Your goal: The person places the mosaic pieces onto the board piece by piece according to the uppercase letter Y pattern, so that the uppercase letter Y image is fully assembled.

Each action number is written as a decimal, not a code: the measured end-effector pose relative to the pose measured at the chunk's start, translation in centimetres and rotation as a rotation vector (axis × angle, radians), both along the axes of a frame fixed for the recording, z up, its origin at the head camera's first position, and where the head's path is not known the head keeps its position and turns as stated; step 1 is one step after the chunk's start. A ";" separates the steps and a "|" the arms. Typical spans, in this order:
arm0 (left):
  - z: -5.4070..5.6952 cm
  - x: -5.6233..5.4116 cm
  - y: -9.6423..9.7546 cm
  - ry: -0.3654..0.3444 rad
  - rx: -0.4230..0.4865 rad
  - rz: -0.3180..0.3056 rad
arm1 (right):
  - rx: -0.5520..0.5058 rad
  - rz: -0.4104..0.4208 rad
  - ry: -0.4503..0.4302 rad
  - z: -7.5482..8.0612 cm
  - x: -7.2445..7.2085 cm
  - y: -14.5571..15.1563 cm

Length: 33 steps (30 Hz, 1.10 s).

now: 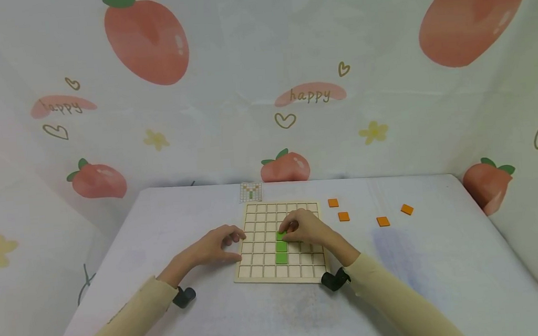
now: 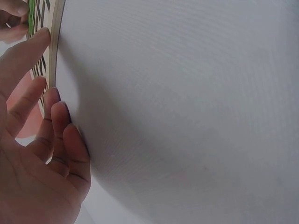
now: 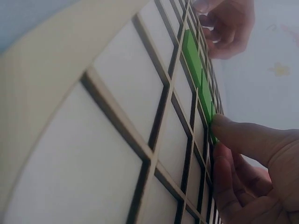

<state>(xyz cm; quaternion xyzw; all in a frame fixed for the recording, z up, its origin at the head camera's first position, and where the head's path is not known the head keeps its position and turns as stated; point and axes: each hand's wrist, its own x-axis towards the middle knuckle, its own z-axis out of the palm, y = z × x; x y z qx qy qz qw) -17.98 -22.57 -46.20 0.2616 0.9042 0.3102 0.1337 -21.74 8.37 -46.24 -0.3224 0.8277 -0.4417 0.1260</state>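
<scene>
A square wooden grid board (image 1: 258, 270) lies on the white table. Near its middle, several green tiles form a column, including a lower tile (image 1: 281, 258) and one above it (image 1: 281, 246). My right hand (image 1: 308, 228) pinches the top green tile (image 1: 280, 236) between thumb and fingers, right at the board's surface. In the right wrist view the thumb (image 3: 229, 128) covers part of that tile. My left hand (image 1: 217, 245) touches the board's left edge with thumb and fingertips, its fingers loosely bent. From the left wrist view, the other fingers (image 2: 74, 144) rest beside the board's rim (image 2: 54, 51).
Right of the board lie loose orange tiles: one at the back (image 1: 333, 203), one nearer (image 1: 344, 216), and two farther right, one flat (image 1: 383, 221) and one turned (image 1: 407, 209). Behind the board is a small card with a coloured grid pattern (image 1: 250, 192). A fruit-printed curtain (image 1: 224, 87) hangs behind.
</scene>
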 end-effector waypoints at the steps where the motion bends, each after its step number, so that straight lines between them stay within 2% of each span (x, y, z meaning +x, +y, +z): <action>1: 0.0 0.0 0.0 0.000 -0.002 -0.001 | 0.000 -0.003 -0.003 0.0 0.0 0.0; 23: 0.1 0.1 0.0 -0.002 0.004 -0.006 | -0.036 0.003 0.011 -0.2 0.0 0.0; 33: -0.1 0.0 0.0 -0.024 0.006 0.010 | -0.059 0.046 0.032 -0.1 -1.0 1.4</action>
